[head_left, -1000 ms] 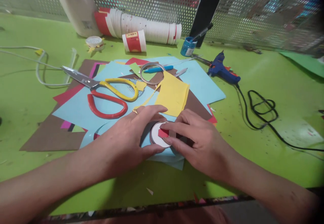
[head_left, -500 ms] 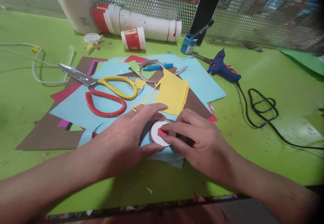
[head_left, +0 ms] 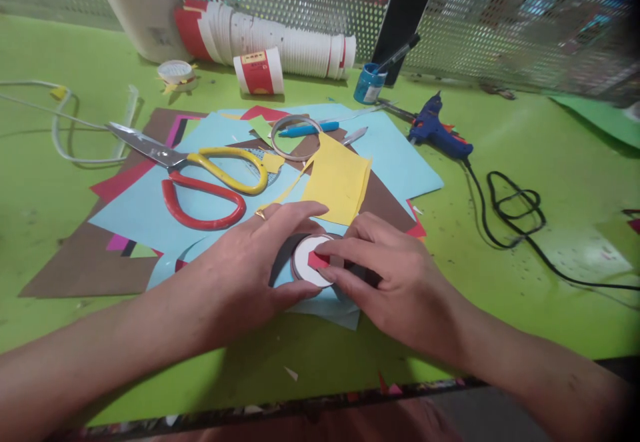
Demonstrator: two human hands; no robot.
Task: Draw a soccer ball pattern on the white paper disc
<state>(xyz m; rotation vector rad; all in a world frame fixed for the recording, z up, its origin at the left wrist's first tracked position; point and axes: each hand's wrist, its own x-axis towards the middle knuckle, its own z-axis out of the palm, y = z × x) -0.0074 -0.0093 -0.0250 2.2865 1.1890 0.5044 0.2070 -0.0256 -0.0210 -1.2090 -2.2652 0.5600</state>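
Observation:
Low in the middle of the head view is a white round disc with a brown rim, lying over light blue paper. My left hand curls around its left side, thumb at the near edge and fingers at the far edge. A small piece of red paper rests against the disc's white face. Thumb and forefinger of my right hand pinch that red piece. Part of the disc's right side is hidden by the right fingers. Beyond the hands lies folded yellow paper.
Large scissors with red and yellow handles lie on coloured paper to the left. A tape ring surrounds part of a blue pen. A blue glue gun trails a black cord at right. Stacked paper cups line the back.
The whole view has shifted slightly, so things sit a little further left and up. Both hands keep nearly the same hold on the disc and the red paper.

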